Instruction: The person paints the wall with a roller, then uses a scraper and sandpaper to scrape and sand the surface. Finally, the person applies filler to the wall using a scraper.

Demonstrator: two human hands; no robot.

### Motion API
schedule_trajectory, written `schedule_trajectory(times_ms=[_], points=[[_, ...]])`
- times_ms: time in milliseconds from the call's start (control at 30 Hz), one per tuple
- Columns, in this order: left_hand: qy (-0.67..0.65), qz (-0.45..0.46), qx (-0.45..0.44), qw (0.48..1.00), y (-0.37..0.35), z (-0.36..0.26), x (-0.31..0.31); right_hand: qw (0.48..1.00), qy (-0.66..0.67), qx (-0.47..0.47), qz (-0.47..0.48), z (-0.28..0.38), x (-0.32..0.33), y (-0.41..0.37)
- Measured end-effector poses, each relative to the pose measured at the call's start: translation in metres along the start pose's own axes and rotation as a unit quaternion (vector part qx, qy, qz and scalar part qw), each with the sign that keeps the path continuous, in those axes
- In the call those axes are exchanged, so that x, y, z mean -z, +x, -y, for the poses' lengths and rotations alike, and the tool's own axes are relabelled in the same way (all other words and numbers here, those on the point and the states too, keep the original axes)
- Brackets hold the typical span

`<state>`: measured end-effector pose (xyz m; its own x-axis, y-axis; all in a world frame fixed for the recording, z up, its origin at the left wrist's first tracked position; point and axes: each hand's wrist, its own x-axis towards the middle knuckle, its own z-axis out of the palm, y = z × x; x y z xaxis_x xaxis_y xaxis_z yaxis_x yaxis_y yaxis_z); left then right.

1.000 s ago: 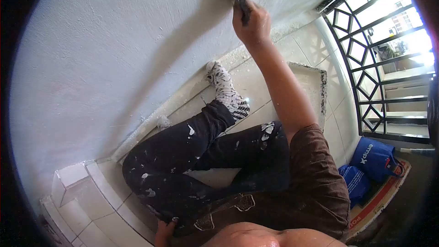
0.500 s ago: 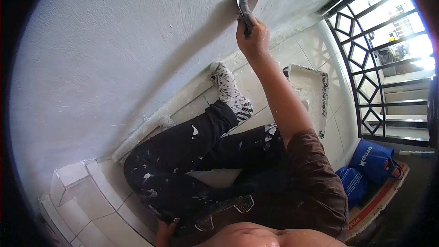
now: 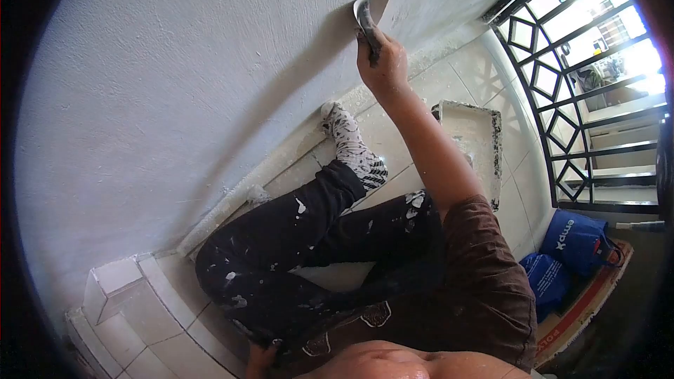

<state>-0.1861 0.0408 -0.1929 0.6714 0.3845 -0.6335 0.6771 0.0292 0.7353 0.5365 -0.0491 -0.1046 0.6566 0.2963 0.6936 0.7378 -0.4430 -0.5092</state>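
Note:
My right hand (image 3: 383, 64) is wrapped round the dark handle of a putty knife (image 3: 370, 12), arm stretched forward. Its broad metal blade looks bent where it meets the pale, plaster-coated wall (image 3: 210, 49). Low at the left, my left hand (image 3: 261, 356) lies by my dark, paint-spotted trousers (image 3: 260, 238); most of its fingers are hidden there. Under my right forearm sits a shallow tray (image 3: 497, 140) with a plaster-crusted rim and pale material inside.
My foot in a spotted sock (image 3: 345, 137) rests near the wall's base on the tiled floor (image 3: 516, 168). A black metal gate (image 3: 562, 126) stands at the right. Below it are blue bags (image 3: 570, 242) and a cardboard box (image 3: 586, 316). A tiled step (image 3: 133, 309) is at lower left.
My right hand and the putty knife have shifted slightly left and down in the view, the blade staying at the wall. My left hand stays low beside my trousers.

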Motion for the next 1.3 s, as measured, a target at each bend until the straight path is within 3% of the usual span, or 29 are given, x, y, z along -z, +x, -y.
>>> schedule_trajectory(times_ms=[67, 233, 367, 467, 500, 533, 633, 700, 767, 833, 867, 900, 967, 1033, 1067, 1167, 1300], points=[[0.071, 0.018, -0.012, 0.997, -0.001, 0.008, 0.006, 1.0, 0.008, -0.017, 0.017, 0.002, 0.004, -0.008], [0.031, -0.007, 0.071, 0.997, 0.0, -0.043, 0.0, 0.993, 0.005, -0.076, 0.095, -0.009, 0.007, -0.058], [-0.04, -0.053, 0.028, 0.997, -0.003, -0.034, -0.009, 0.99, 0.004, -0.077, 0.115, -0.006, 0.024, -0.049], [0.059, 0.018, 0.059, 0.996, -0.003, -0.023, 0.004, 0.998, 0.041, 0.047, -0.031, 0.016, 0.044, 0.018], [0.072, 0.017, 0.07, 0.995, -0.005, -0.018, 0.004, 0.998, 0.028, 0.045, -0.025, 0.03, 0.061, 0.044], [0.087, 0.016, 0.079, 0.993, -0.005, -0.011, 0.005, 0.988, 0.039, 0.112, -0.097, 0.037, 0.065, 0.07], [0.046, 0.011, 0.096, 0.994, 0.004, -0.033, 0.003, 0.985, 0.044, 0.079, -0.144, 0.05, 0.063, 0.106], [0.023, -0.01, 0.077, 0.997, -0.003, -0.038, -0.002, 0.994, -0.015, 0.077, -0.072, 0.029, 0.041, 0.079], [0.027, -0.059, 0.012, 0.998, -0.002, -0.024, -0.006, 0.976, -0.174, 0.004, 0.128, 0.016, 0.045, 0.019], [0.044, -0.019, 0.011, 0.999, -0.001, -0.031, 0.003, 0.936, -0.152, -0.106, 0.3, 0.017, 0.057, -0.068], [0.048, 0.001, 0.013, 0.999, 0.0, -0.035, 0.0, 0.935, -0.122, -0.086, 0.321, 0.007, 0.066, -0.114], [0.021, -0.019, 0.015, 0.999, 0.004, -0.043, -0.008, 0.903, -0.137, -0.162, 0.373, 0.024, 0.084, -0.138], [-0.008, -0.046, 0.039, 0.998, -0.006, -0.059, -0.005, 0.898, -0.078, -0.263, 0.343, 0.018, 0.103, -0.196], [0.012, -0.033, 0.023, 0.999, 0.0, -0.041, -0.001, 0.914, -0.021, -0.295, 0.279, 0.037, 0.117, -0.199], [0.02, -0.03, 0.012, 0.999, -0.002, -0.037, 0.0, 0.92, 0.007, -0.306, 0.244, 0.043, 0.123, -0.197], [0.034, -0.04, 0.073, 0.996, -0.004, -0.078, -0.002, 0.914, 0.002, -0.315, 0.255, 0.017, 0.106, -0.19], [0.072, -0.028, 0.047, 0.996, -0.006, -0.076, -0.002, 0.92, 0.061, -0.314, 0.229, -0.004, 0.091, -0.195]])
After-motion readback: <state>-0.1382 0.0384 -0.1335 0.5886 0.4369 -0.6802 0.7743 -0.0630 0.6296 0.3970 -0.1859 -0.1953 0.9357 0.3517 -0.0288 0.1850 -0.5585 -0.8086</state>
